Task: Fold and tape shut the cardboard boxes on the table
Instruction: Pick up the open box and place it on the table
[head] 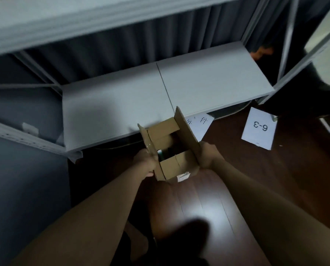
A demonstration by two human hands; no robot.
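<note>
White floor sheet reads "6-3" beside cardboard box.

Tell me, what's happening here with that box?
A person is holding a small cardboard box in the air with both hands, the left hand gripping one side and the right hand the other. Its top flaps are still open and no tape is across them; something dark sits inside. The box is in front of the white table, over the wood floor, where a paper sheet marked 6-3 lies.
</note>
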